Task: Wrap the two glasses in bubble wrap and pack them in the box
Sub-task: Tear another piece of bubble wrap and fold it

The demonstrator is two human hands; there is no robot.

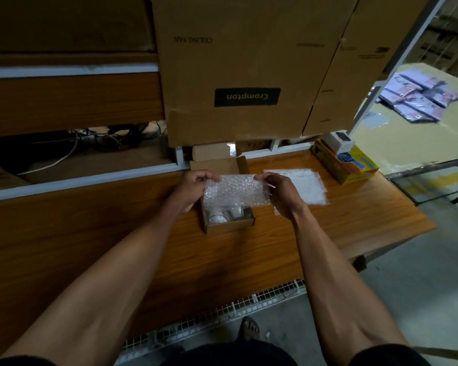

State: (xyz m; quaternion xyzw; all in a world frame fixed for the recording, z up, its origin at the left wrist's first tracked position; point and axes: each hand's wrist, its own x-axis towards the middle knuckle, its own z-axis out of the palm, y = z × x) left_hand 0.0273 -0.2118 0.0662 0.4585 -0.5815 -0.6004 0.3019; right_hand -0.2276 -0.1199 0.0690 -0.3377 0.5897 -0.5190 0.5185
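Note:
A small open cardboard box [230, 226] sits on the wooden table, its lid flap standing up at the back. Inside it lie two wrapped glasses [225, 215], only their near ends visible. Directly above the box I hold a sheet of bubble wrap [236, 191] stretched flat between both hands. My left hand [193, 186] pinches its left edge and my right hand [280, 192] pinches its right edge. The sheet hides most of the box's inside.
More bubble wrap sheets [307, 186] lie on the wooden table [143, 247] right of the box. A yellow carton [347, 165] stands at the back right. Large cardboard boxes [238, 75] and a white rack frame [90, 178] rise behind. Table edge drops off at right.

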